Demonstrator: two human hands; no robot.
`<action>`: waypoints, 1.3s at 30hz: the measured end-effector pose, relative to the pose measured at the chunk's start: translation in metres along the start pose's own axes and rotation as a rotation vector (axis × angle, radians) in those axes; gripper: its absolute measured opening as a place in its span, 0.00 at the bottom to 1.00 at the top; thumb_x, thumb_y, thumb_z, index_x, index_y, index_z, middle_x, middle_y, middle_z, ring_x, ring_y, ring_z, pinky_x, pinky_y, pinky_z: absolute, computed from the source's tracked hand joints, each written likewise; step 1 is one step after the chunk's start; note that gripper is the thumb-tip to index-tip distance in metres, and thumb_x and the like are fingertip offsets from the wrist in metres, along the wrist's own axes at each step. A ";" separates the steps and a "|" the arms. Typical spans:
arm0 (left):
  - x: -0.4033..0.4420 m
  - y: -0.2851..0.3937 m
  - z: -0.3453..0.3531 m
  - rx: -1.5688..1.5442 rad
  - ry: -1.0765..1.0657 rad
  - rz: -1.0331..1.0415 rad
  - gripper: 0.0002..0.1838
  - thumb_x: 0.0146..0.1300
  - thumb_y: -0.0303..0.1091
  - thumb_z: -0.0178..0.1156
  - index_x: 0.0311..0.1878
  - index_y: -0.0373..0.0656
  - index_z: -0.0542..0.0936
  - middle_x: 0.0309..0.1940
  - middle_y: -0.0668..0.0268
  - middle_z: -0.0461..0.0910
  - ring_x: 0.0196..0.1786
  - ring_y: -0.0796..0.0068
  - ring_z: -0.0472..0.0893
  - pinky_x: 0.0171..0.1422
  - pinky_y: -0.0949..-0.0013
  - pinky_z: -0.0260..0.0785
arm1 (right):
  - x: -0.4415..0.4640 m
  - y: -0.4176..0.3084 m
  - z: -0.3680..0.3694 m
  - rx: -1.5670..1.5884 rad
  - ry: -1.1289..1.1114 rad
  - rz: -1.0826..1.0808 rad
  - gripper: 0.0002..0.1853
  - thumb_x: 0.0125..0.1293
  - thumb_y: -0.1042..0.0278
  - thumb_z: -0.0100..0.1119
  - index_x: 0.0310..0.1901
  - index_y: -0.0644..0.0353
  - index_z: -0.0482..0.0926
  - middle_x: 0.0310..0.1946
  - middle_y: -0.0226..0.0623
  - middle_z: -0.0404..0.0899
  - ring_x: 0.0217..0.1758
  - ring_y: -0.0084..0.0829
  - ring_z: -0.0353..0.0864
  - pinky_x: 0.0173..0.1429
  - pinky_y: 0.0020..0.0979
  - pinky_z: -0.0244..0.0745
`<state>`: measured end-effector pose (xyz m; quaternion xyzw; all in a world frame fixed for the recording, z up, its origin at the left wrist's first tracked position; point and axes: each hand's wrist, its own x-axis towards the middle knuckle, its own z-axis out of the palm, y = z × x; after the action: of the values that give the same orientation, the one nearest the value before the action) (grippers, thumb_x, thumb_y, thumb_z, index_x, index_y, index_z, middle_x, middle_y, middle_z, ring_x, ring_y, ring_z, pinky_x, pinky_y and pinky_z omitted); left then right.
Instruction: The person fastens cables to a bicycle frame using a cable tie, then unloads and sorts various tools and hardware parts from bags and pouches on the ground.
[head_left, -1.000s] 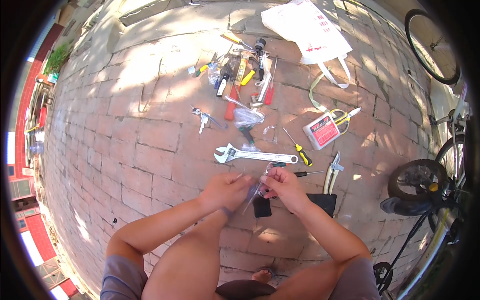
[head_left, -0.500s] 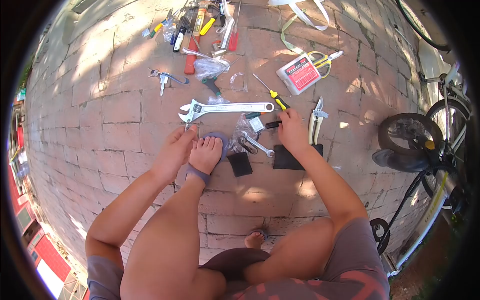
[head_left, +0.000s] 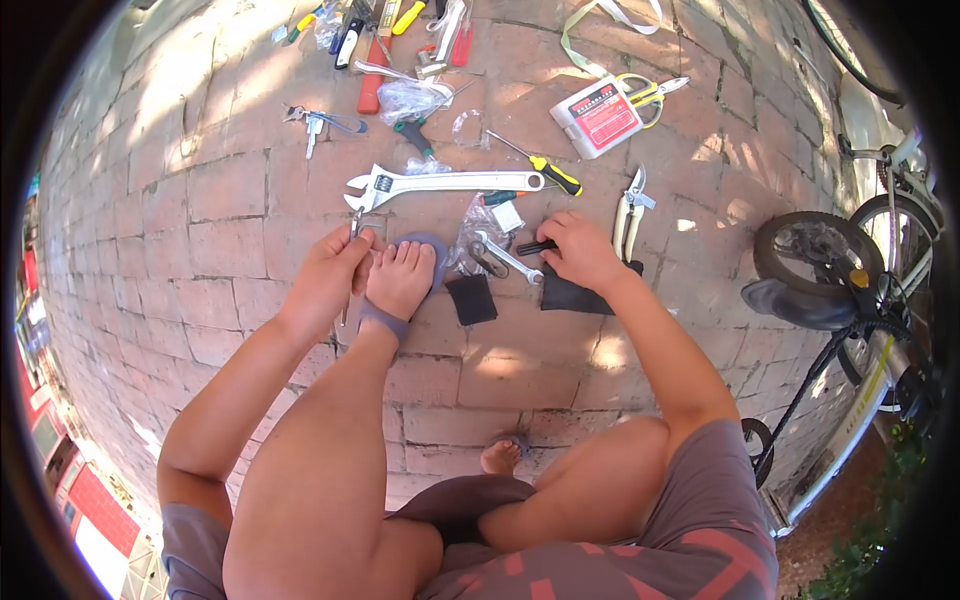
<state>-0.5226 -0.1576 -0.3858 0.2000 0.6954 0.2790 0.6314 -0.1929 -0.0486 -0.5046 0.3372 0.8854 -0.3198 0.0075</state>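
My left hand (head_left: 332, 272) is closed in a pinch on a slim metal tool (head_left: 357, 222); its upper end shows near the jaws of a large adjustable wrench (head_left: 450, 182), its lower end below my fingers. The tool's exact kind is unclear. My right hand (head_left: 580, 252) grips a small black cylindrical piece (head_left: 537, 247), just above a black pouch (head_left: 580, 290). Between my hands lie an open-end wrench (head_left: 512, 258), a plastic bag (head_left: 470, 232) and a small black square pouch (head_left: 471, 300). A yellow-black screwdriver (head_left: 556, 175) lies beyond my right hand.
Pruning shears (head_left: 630, 215) lie right of my right hand. Farther off are a red-labelled box (head_left: 597, 118), yellow-handled scissors (head_left: 648, 95), keys (head_left: 313, 130) and a red-handled hammer (head_left: 371, 90). A bicycle wheel (head_left: 815, 265) stands at right. My sandalled foot (head_left: 402, 278) is beside my left hand.
The view has shifted, so the ground items sit higher. My right hand has drawn the black piece slightly toward me. More of the metal tool in my left hand now shows.
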 end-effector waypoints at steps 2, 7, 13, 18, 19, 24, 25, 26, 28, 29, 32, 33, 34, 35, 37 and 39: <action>0.000 0.002 -0.003 0.000 0.012 -0.015 0.13 0.74 0.41 0.48 0.42 0.43 0.76 0.19 0.77 0.61 0.21 0.87 0.58 0.26 0.79 0.53 | 0.004 -0.010 0.002 0.137 0.013 0.108 0.10 0.56 0.63 0.63 0.38 0.55 0.78 0.35 0.38 0.77 0.43 0.42 0.77 0.45 0.41 0.73; -0.005 0.005 -0.006 -0.024 0.016 -0.091 0.12 0.73 0.39 0.48 0.44 0.41 0.76 0.19 0.78 0.60 0.21 0.86 0.57 0.25 0.78 0.52 | 0.035 -0.039 0.017 0.093 0.153 0.411 0.15 0.54 0.60 0.68 0.38 0.59 0.78 0.37 0.40 0.78 0.41 0.43 0.79 0.43 0.42 0.74; -0.006 -0.001 -0.004 -0.064 -0.026 -0.063 0.11 0.72 0.38 0.50 0.43 0.43 0.77 0.19 0.79 0.61 0.21 0.88 0.57 0.24 0.80 0.49 | 0.041 -0.034 0.035 0.310 0.307 0.501 0.15 0.51 0.64 0.69 0.39 0.59 0.77 0.33 0.39 0.79 0.39 0.42 0.80 0.41 0.42 0.75; -0.005 -0.002 -0.005 -0.052 -0.023 -0.105 0.10 0.72 0.37 0.50 0.42 0.42 0.77 0.19 0.77 0.63 0.20 0.88 0.57 0.24 0.80 0.51 | 0.027 -0.031 0.032 0.124 0.258 0.557 0.17 0.52 0.58 0.69 0.40 0.58 0.77 0.33 0.40 0.79 0.38 0.41 0.80 0.43 0.41 0.75; -0.003 -0.001 -0.005 -0.043 -0.026 -0.105 0.10 0.72 0.37 0.50 0.42 0.42 0.77 0.20 0.77 0.63 0.20 0.88 0.57 0.24 0.80 0.51 | 0.031 -0.038 0.032 0.050 0.263 0.543 0.20 0.52 0.54 0.69 0.40 0.59 0.77 0.33 0.41 0.79 0.39 0.41 0.80 0.44 0.40 0.75; 0.003 0.004 0.004 -0.025 -0.071 -0.069 0.10 0.72 0.37 0.50 0.42 0.42 0.77 0.20 0.77 0.63 0.20 0.88 0.57 0.24 0.79 0.50 | 0.041 -0.052 0.055 0.092 0.421 0.426 0.17 0.51 0.62 0.70 0.39 0.60 0.76 0.34 0.41 0.79 0.38 0.41 0.80 0.44 0.40 0.75; 0.002 0.004 0.006 -0.015 -0.076 -0.066 0.10 0.72 0.37 0.50 0.42 0.42 0.77 0.20 0.77 0.63 0.20 0.88 0.57 0.24 0.79 0.50 | 0.041 -0.051 0.054 0.250 0.351 0.476 0.16 0.51 0.65 0.70 0.40 0.60 0.76 0.33 0.41 0.79 0.38 0.41 0.80 0.45 0.40 0.75; 0.002 0.004 0.007 -0.006 -0.082 -0.060 0.10 0.72 0.37 0.50 0.42 0.42 0.77 0.19 0.77 0.63 0.20 0.88 0.58 0.24 0.79 0.50 | 0.041 -0.050 0.053 0.406 0.282 0.524 0.16 0.51 0.67 0.69 0.40 0.59 0.76 0.33 0.42 0.79 0.38 0.41 0.80 0.45 0.40 0.75; 0.002 0.002 0.006 -0.006 -0.081 -0.079 0.10 0.72 0.36 0.50 0.42 0.41 0.77 0.19 0.77 0.63 0.21 0.88 0.58 0.23 0.79 0.50 | 0.031 -0.030 0.044 0.602 0.335 0.514 0.14 0.55 0.69 0.67 0.42 0.61 0.76 0.31 0.40 0.79 0.36 0.38 0.80 0.42 0.36 0.75; 0.002 0.000 0.003 -0.008 -0.079 -0.093 0.10 0.72 0.36 0.50 0.42 0.41 0.77 0.19 0.77 0.63 0.21 0.88 0.58 0.23 0.79 0.50 | 0.024 -0.013 0.033 0.607 0.352 0.537 0.14 0.56 0.69 0.66 0.42 0.63 0.76 0.31 0.39 0.79 0.35 0.36 0.80 0.42 0.34 0.74; 0.002 -0.003 -0.007 -0.008 -0.048 -0.106 0.10 0.72 0.36 0.50 0.42 0.41 0.77 0.20 0.76 0.63 0.21 0.87 0.59 0.24 0.79 0.51 | -0.008 0.040 -0.015 0.645 0.646 0.618 0.11 0.63 0.68 0.62 0.44 0.64 0.76 0.32 0.34 0.80 0.33 0.27 0.78 0.40 0.28 0.73; 0.002 -0.005 -0.009 -0.014 -0.038 -0.109 0.10 0.72 0.36 0.50 0.42 0.41 0.77 0.20 0.76 0.63 0.21 0.87 0.59 0.24 0.79 0.51 | -0.021 0.063 -0.030 0.772 0.631 0.717 0.10 0.65 0.67 0.59 0.44 0.62 0.77 0.33 0.32 0.81 0.34 0.25 0.78 0.40 0.27 0.73; 0.003 -0.006 -0.011 -0.018 -0.026 -0.109 0.10 0.72 0.36 0.50 0.42 0.41 0.77 0.20 0.76 0.64 0.21 0.87 0.59 0.24 0.79 0.51 | -0.032 0.081 -0.041 0.902 0.614 0.812 0.08 0.67 0.67 0.57 0.44 0.61 0.77 0.35 0.30 0.81 0.35 0.22 0.79 0.40 0.25 0.74; 0.004 -0.005 -0.013 -0.022 -0.013 -0.108 0.10 0.72 0.37 0.50 0.42 0.41 0.77 0.20 0.76 0.64 0.21 0.87 0.59 0.24 0.79 0.51 | -0.042 0.091 -0.046 0.990 0.608 0.841 0.08 0.68 0.67 0.56 0.44 0.59 0.77 0.36 0.30 0.82 0.36 0.22 0.79 0.41 0.25 0.74; 0.006 -0.006 -0.013 -0.026 -0.017 -0.110 0.10 0.72 0.37 0.50 0.41 0.42 0.77 0.20 0.76 0.64 0.21 0.87 0.59 0.24 0.79 0.51 | -0.055 0.101 -0.050 1.166 0.591 0.899 0.07 0.69 0.66 0.55 0.45 0.56 0.78 0.38 0.29 0.82 0.38 0.21 0.80 0.42 0.24 0.74; 0.006 -0.006 -0.010 -0.017 -0.027 -0.120 0.10 0.72 0.37 0.50 0.41 0.42 0.77 0.20 0.76 0.64 0.21 0.87 0.59 0.24 0.79 0.51 | -0.057 0.100 -0.040 1.250 0.448 0.916 0.07 0.69 0.65 0.55 0.45 0.55 0.78 0.40 0.30 0.82 0.39 0.22 0.81 0.42 0.25 0.75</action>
<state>-0.5328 -0.1599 -0.3939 0.1564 0.6950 0.2438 0.6580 -0.0807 -0.0022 -0.5163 0.6647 0.2969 -0.6459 -0.2299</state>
